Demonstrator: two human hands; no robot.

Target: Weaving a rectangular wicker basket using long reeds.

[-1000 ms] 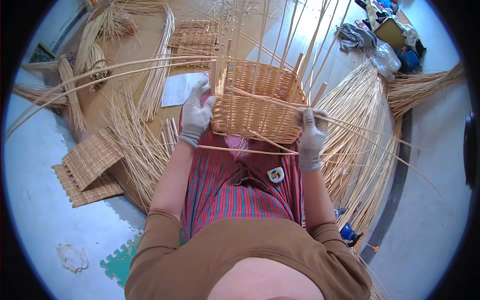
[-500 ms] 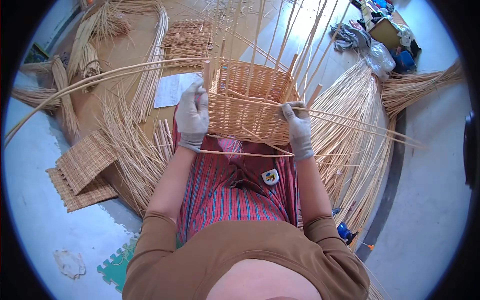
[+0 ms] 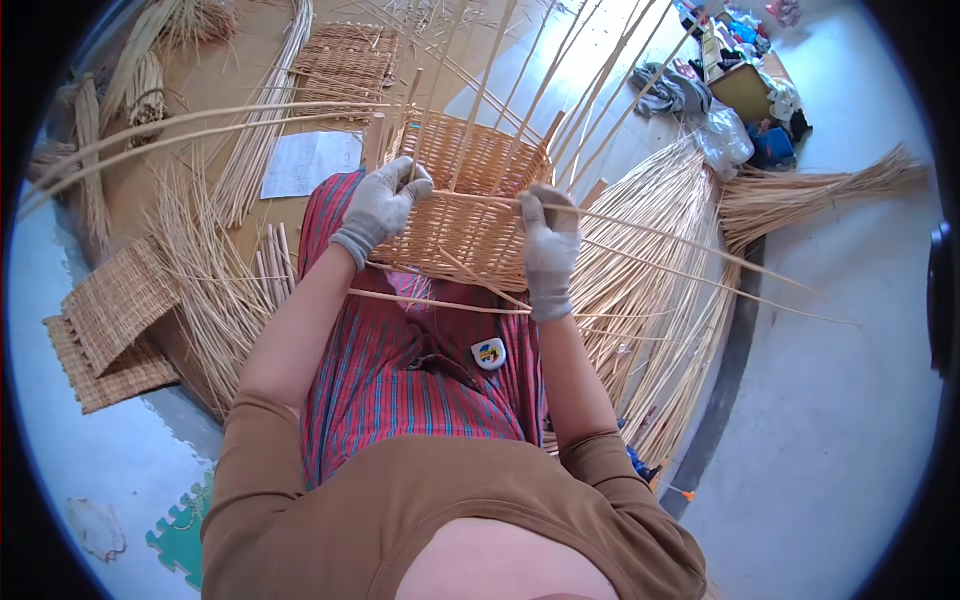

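A half-woven wicker basket [image 3: 455, 235] sits over my lap, its long upright stakes rising from the walls. My left hand [image 3: 378, 210], in a pale work glove, is closed at the front rim near the left corner, its fingertips pinching around an upright stake. At the right end of the same rim, my gloved right hand [image 3: 550, 255] is closed on a wicker strand [image 3: 660, 228], with the thumb against the weave. Loose strand ends trail out to the right past that hand. A long pair of rods [image 3: 200, 135] curves out to the left. My fingers partly hide the strands they grip.
Bundles of loose wicker [image 3: 640, 260] fan out on the right, with more [image 3: 215, 300] on the left. Woven panels [image 3: 120, 310] lie at left. A paper sheet [image 3: 310, 163] is beyond my left hand. A round white tape measure [image 3: 489, 353] rests on my lap cloth.
My left hand has moved from the left corner post rightward onto the front rim. My right hand stays at the right end of the rim. The whole view has shifted, so the scene sits further left.
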